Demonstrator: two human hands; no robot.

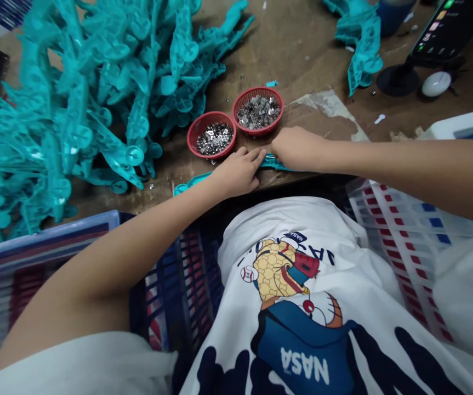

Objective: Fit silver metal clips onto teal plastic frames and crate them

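Note:
A long teal plastic part (197,181) lies along the near edge of the table, passing beneath both hands. My left hand (238,173) is pressed over its middle, holding it down, with the index finger reaching toward the right hand. Closed into a fist, my right hand (300,149) rests at the part's right end; what its fingers grip is hidden. A small shiny metal piece shows between the hands, too small to name. Just beyond them stand two red baskets, one with small silver metal pieces (215,138), the other with flatter metal clips (258,112).
A big heap of teal plastic parts (108,82) covers the table's left side. More teal parts (362,49) lie at the back right, near a phone on a stand (398,79). Plastic crates flank my lap, a white one (404,230) to the right.

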